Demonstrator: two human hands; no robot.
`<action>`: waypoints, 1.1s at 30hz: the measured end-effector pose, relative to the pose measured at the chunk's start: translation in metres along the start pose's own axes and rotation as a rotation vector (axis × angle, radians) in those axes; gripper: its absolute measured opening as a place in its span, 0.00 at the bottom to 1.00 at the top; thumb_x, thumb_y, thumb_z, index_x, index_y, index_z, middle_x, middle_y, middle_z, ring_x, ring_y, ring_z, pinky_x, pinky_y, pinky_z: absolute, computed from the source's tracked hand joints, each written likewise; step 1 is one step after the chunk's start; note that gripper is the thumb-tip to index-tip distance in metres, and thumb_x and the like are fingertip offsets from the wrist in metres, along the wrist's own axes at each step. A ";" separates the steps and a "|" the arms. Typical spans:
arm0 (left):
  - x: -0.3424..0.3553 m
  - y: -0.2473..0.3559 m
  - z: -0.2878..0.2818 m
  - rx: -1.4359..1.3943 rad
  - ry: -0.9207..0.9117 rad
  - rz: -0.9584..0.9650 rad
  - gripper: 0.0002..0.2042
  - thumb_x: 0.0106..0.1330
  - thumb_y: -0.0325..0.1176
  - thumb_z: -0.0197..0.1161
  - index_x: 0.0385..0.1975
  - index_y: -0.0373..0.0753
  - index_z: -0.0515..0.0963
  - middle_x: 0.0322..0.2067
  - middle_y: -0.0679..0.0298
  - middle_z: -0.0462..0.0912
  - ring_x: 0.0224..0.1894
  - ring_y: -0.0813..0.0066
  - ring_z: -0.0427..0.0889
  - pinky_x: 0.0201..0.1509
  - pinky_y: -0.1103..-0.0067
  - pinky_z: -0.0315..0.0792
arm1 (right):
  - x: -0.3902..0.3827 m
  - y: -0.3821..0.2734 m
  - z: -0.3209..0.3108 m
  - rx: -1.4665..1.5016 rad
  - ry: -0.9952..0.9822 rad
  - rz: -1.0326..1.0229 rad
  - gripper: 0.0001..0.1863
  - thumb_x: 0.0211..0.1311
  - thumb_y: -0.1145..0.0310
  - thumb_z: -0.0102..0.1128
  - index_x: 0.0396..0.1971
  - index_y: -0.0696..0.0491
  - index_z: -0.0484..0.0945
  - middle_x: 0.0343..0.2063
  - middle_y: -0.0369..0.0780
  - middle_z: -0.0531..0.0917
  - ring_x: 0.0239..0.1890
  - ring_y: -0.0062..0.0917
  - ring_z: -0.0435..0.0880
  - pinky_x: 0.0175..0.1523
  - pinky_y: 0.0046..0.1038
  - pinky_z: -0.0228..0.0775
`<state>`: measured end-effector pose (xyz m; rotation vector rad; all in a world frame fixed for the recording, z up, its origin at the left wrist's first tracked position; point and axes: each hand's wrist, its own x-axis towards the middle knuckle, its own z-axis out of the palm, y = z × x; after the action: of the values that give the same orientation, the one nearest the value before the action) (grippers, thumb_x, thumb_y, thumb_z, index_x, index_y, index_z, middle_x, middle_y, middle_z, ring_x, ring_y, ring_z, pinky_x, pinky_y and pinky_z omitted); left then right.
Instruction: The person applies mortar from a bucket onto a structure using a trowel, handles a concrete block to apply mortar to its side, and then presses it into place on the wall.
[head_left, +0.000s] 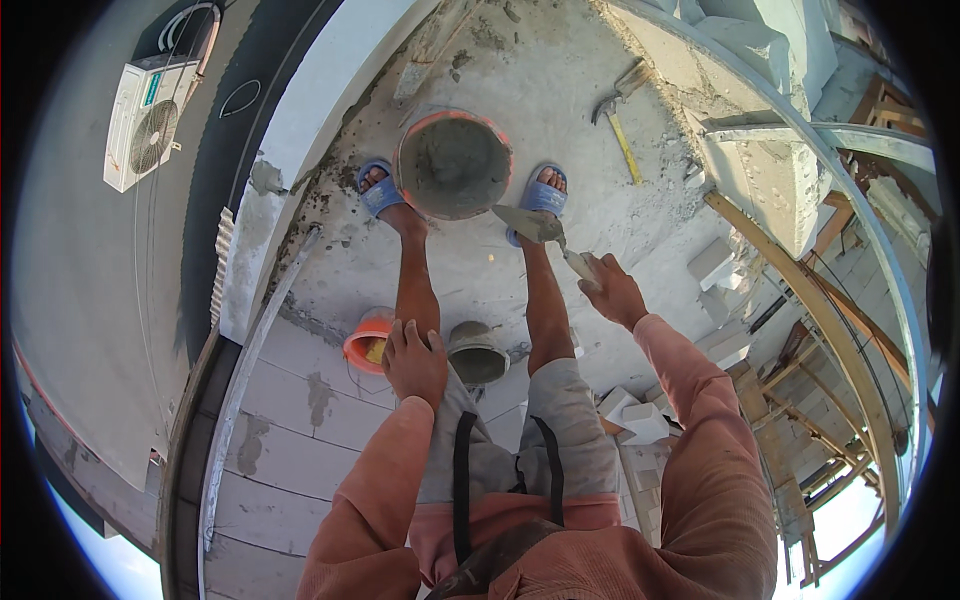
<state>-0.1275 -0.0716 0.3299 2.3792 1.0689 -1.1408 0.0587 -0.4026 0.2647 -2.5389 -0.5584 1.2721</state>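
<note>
My right hand is wrapped round the handle of a pointed trowel, its grey blade angled left over my right foot. The blade's tip is near the rim of a large orange bucket that stands between my feet. Wet grey mortar lies inside that bucket. My left hand rests on my left leg around the knee, fingers spread, with nothing in it. Just beyond that leg, on its left, is a small orange bucket with something yellow inside. A dark, mortar-stained bucket stands between my legs.
A hammer with a yellow handle lies on the rough concrete floor at the far right. White block pieces lie beside my right leg. Wooden beams and a curved metal edge run along the right. An air-conditioner unit hangs far left.
</note>
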 end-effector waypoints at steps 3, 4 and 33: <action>-0.001 -0.005 -0.001 0.039 0.012 -0.006 0.23 0.73 0.46 0.57 0.62 0.39 0.76 0.68 0.53 0.73 0.70 0.53 0.72 0.71 0.57 0.66 | 0.034 -0.030 0.001 0.689 -0.385 0.315 0.26 0.70 0.50 0.62 0.61 0.50 0.76 0.28 0.40 0.81 0.26 0.26 0.85 0.29 0.29 0.76; 0.000 -0.002 0.001 0.037 0.007 -0.005 0.23 0.73 0.46 0.57 0.62 0.39 0.76 0.68 0.53 0.73 0.70 0.53 0.72 0.71 0.57 0.66 | 0.051 -0.033 0.008 0.686 -0.386 0.320 0.26 0.70 0.50 0.62 0.61 0.50 0.76 0.28 0.40 0.81 0.26 0.26 0.85 0.29 0.29 0.76; 0.012 -0.006 -0.015 -0.017 0.018 0.004 0.24 0.73 0.46 0.56 0.62 0.38 0.76 0.67 0.54 0.73 0.68 0.56 0.74 0.70 0.59 0.67 | 0.222 -0.107 0.045 0.145 -0.458 0.211 0.31 0.66 0.48 0.65 0.53 0.64 0.82 0.44 0.57 0.87 0.44 0.47 0.90 0.50 0.40 0.81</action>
<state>-0.1190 -0.0534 0.3311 2.3815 1.0753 -1.1063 0.1195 -0.2070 0.1207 -2.2361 -0.2695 1.9141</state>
